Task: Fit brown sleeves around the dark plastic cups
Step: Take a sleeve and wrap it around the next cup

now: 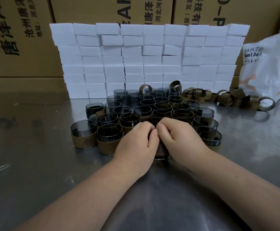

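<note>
Dark plastic cup [160,157] stands on the steel table [36,164] at front centre of the head view, mostly hidden btwn both hands. Only its base rim & a strip of the brown sleeve [162,150] wrapped round it show. Left hand [136,144] covers the cup's left side, fingers curled over the top edge, grip clamped on cup & sleeve. Right hand [180,140] mirrors it on the right side, grip closed round the same cup & sleeve. Fingertips of both hands meet above the cup. Can't tell if the sleeve is fully seated, as the hands cover it.

Just behind the hands a tight cluster of cups [162,107] stands upright on the table, rims touching. Those in front & on the right wear sleeves, e.g. the sleeved cups [84,137] at front left. Several bare cups [119,94] stand at rear left. Loose sleeves [227,97], curled into rings, lie in a heap at rear right, w/ one ring [267,104] at the far end just beside a white plastic bag [272,67]. Behind the cluster is a wall of white foam blocks [144,60] stacked in rows, & behind that cardboard boxes [19,39] w/ printed Chinese text.
</note>
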